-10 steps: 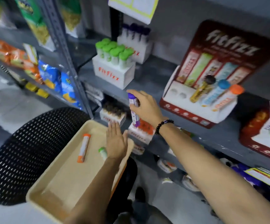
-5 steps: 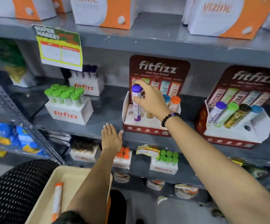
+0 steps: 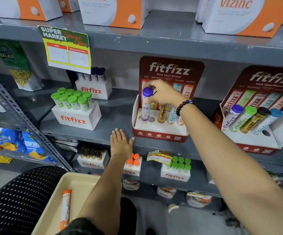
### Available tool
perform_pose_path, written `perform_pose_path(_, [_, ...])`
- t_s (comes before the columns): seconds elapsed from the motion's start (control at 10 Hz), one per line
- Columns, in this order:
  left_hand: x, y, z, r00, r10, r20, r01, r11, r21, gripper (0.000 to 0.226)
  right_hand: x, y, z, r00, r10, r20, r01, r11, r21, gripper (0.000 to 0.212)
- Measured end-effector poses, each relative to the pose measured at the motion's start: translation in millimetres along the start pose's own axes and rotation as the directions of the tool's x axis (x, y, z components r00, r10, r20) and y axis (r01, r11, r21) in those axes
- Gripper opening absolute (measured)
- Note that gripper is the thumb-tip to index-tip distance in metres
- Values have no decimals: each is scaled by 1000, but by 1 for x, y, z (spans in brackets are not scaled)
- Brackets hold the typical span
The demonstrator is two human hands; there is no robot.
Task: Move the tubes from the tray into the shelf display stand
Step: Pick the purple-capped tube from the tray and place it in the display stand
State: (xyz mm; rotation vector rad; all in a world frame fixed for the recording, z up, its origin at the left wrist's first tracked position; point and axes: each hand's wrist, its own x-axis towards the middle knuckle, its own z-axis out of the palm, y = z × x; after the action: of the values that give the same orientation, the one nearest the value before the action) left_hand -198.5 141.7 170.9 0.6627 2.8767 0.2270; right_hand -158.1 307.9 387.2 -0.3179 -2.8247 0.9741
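One purple-capped tube (image 3: 146,106) in right hand (image 3: 165,94)

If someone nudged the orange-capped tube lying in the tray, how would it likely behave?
The orange-capped tube lies on its side, round-bodied, so it would probably roll across the tray until the raised rim stops it. It looks rigid, unlikely to flex. The glossy label suggests it may be somewhat slippery.

Open hole (image 3: 151,119) beside gold tube (image 3: 162,114)
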Motion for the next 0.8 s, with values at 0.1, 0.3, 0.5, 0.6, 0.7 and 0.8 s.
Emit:
perform_pose_path(0.1, [-1,0,-1,1000,3,9,-4,1000,13,68,3,-1,-2,999,-1,-32,-3,989,-145,44])
perform_pose_path(0.3, [-2,2,-4,1000,1,22,-1,1000,26,68,1,-13,-9,998,-46,-31,34,951,-307,34])
perform_pose_path(0.5, [-2,2,-5,1000,0,25,0,1000,29,68,4,-19,-12,999,17,-48,-31,954,-299,38])
perform_pose_path(0.6, [-2,1,-5,1000,-1,30,0,1000,25,68,6,-20,-12,999,45,10,-41,967,-250,25])
perform_pose_path(0.7, [-2,2,-5,999,-2,32,1,1000,18,68,9,-19,-7,999,30,-9,-32,977,-209,18])
perform_pose_path(0.8, [-2,1,-6,999,0,33,-1,1000,11,68,14,-18,0,998,41,-55,-51,980,-194,20])
